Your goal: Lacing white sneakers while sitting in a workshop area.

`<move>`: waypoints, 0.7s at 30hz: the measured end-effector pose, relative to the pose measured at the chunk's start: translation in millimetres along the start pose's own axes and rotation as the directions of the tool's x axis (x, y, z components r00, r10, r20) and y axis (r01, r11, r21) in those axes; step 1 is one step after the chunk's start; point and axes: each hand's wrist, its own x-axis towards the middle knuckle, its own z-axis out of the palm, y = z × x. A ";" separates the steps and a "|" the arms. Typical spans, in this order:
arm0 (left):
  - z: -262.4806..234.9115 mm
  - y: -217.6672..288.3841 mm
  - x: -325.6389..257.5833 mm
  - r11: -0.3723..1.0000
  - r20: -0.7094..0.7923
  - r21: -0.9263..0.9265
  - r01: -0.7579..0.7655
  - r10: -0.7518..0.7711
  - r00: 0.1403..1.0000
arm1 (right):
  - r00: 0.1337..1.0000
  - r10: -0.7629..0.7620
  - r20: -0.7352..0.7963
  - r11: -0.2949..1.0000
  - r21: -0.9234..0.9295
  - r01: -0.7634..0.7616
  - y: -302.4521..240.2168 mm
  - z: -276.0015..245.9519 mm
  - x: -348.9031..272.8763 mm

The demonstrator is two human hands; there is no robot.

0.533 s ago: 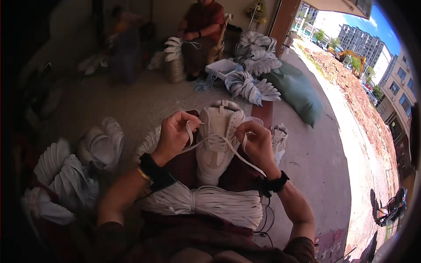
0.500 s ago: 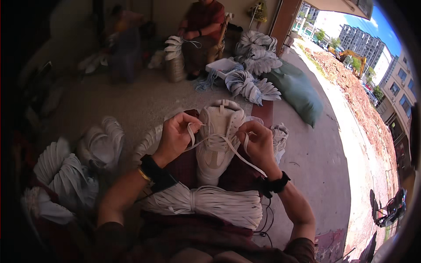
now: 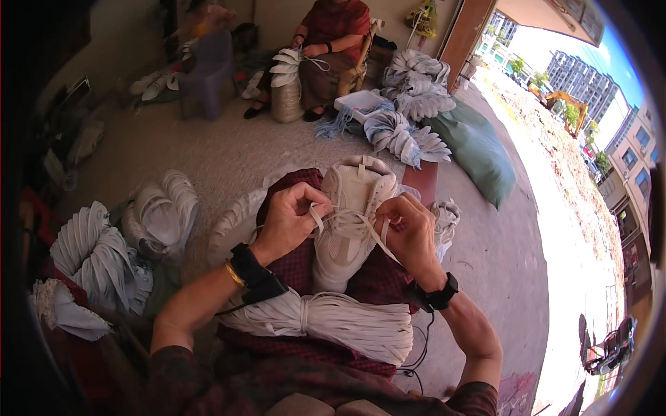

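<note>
A cream-white sneaker (image 3: 338,260) rests on my lap, its toe toward me and its opening away from me. My left hand (image 3: 291,220) is closed in a pinch on a flat white shoelace (image 3: 352,215) at the left of the lacing. On the other side, my right hand (image 3: 411,232) pinches the lace too, with a length hanging down below its fingers. Between the hands the lace crosses over the upper rows of eyelets. Nearer to me, a thick tied bundle of white laces (image 3: 357,324) lies across my thighs.
Stacked white shoe pieces (image 3: 94,256) stand at the left. Further back are more piles of pieces (image 3: 416,87), a white tray (image 3: 361,102) and a green sack (image 3: 474,152). A seated person (image 3: 333,35) handles white pieces, near a purple chair (image 3: 210,73). A dark cable (image 3: 422,347) hangs beside my right thigh.
The loose lace between my hands has drawn in closer to the shoe. My right hand has shifted slightly right and down; both hands still pinch the lace. The picture has brightened.
</note>
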 end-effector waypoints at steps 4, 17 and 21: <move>0.4 3.7 0.6 0.999 -0.020 0.041 0.008 -0.007 1.000 | 0.992 -0.079 0.094 0.996 -0.022 0.081 4.6 11.8 13.4; 5.7 15.0 -3.4 0.971 -0.059 0.240 -0.013 0.028 0.998 | 0.948 0.242 0.206 0.926 0.243 -0.290 14.9 3.1 9.6; 7.2 16.9 1.7 0.923 -0.059 0.369 -0.108 0.139 0.989 | 0.937 0.259 0.233 0.895 0.307 -0.324 10.4 2.2 11.4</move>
